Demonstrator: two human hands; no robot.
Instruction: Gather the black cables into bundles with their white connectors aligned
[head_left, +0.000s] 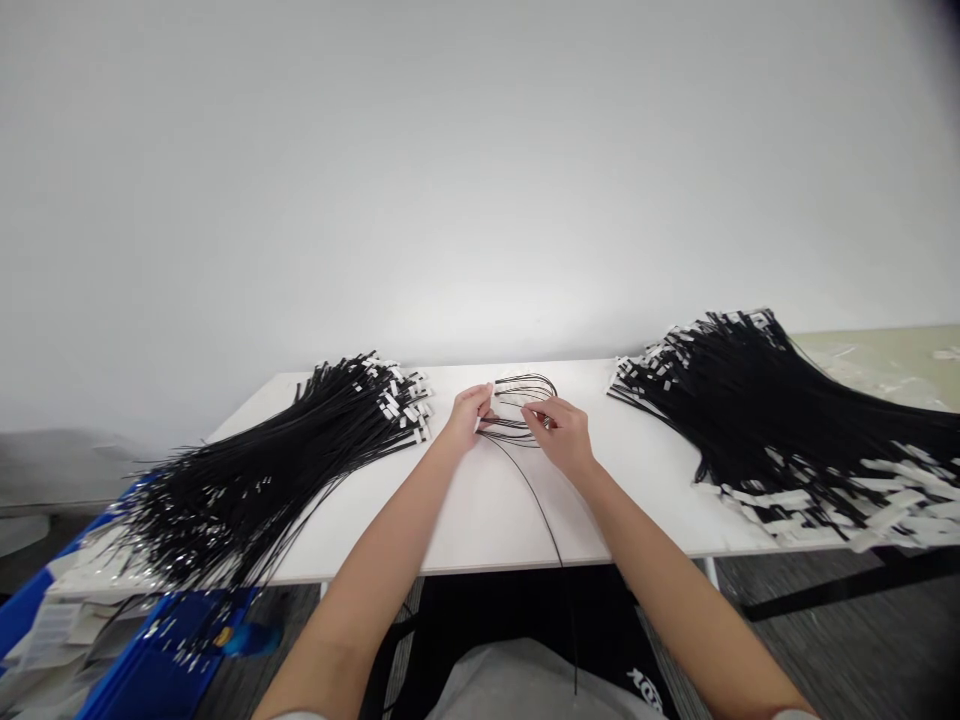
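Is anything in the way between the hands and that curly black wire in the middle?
No. Both the left hand and the right hand already touch the coiled black wire. The big wire piles lie off to each side on the white table, not between.

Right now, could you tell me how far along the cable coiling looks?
Early, it seems. One thin black cable is in hand, looped into a few turns between the left hand and right hand, its tail trailing off the table. No finished coils show. Two big piles, left and right, still lie straight.
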